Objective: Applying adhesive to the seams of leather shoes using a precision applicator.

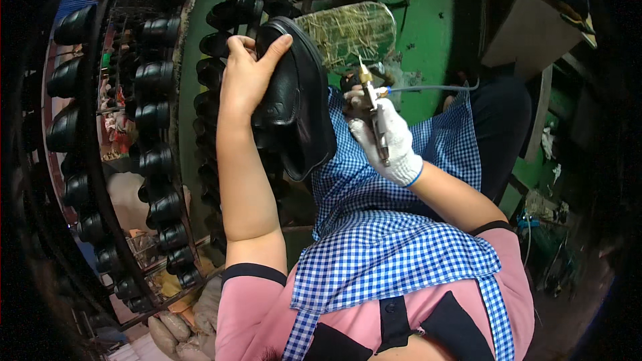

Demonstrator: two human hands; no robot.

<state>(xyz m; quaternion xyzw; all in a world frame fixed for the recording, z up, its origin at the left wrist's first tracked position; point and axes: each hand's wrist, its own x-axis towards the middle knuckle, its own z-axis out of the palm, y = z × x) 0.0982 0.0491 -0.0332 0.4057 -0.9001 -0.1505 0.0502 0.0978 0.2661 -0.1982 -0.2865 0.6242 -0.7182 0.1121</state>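
My bare left hand (pixel 251 70) grips a black leather shoe (pixel 294 87) near its toe, thumb on the upper and fingers behind it. The shoe is raised, its opening toward me. In a white knit glove, my right hand (pixel 391 130) is closed around a metal spray gun (pixel 376 103) with a brass-coloured nozzle. The nozzle points away from me, to the right of the shoe and apart from it. A thin grey hose (pixel 435 87) runs off the gun to the right.
Racks (pixel 110 127) full of black shoes stand along the left. Ahead is a tape-covered, rounded board or seat (pixel 354 33) above the green floor (pixel 435 23). A pale panel (pixel 531 33) leans at the upper right. My checked apron (pixel 394 247) covers my lap.
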